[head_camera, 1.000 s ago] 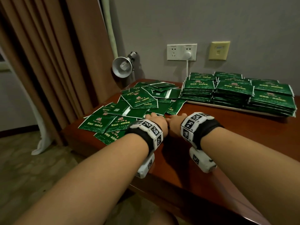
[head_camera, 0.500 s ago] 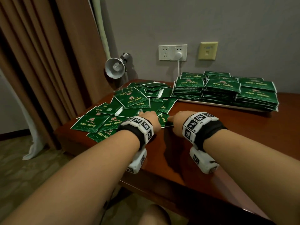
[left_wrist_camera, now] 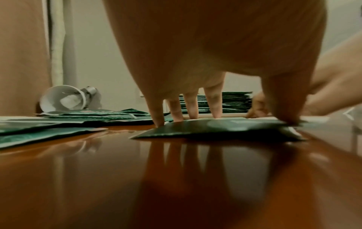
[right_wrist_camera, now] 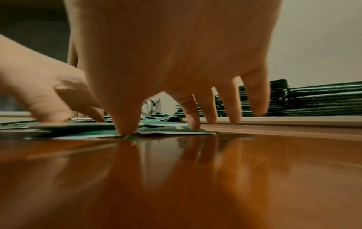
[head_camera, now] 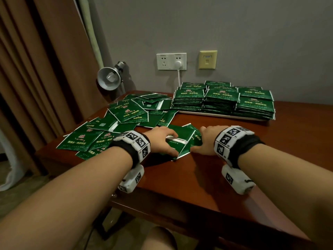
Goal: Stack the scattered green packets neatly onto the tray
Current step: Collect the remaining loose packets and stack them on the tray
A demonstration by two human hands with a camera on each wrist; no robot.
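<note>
Gathered green packets (head_camera: 182, 141) lie flat on the near table (head_camera: 207, 177), pinned between your two hands.

Your left hand (head_camera: 162, 139) presses its straight fingertips (left_wrist_camera: 192, 108) on their left part; your right hand (head_camera: 205, 141) sets thumb and forefinger on their right edge, the other fingers (right_wrist_camera: 235, 106) spread and lifted. The scattered pile (head_camera: 126, 114) lies far left, and the tray (head_camera: 225, 115), already stacked, far right. Risk: on this glossy wood the slick packets may fan apart if your hands squeeze unevenly.

Both hands, left hand (head_camera: 162, 139) and right hand (head_camera: 207, 141), on a few green packets (head_camera: 185, 139) before the tray (head_camera: 223, 115).
</note>
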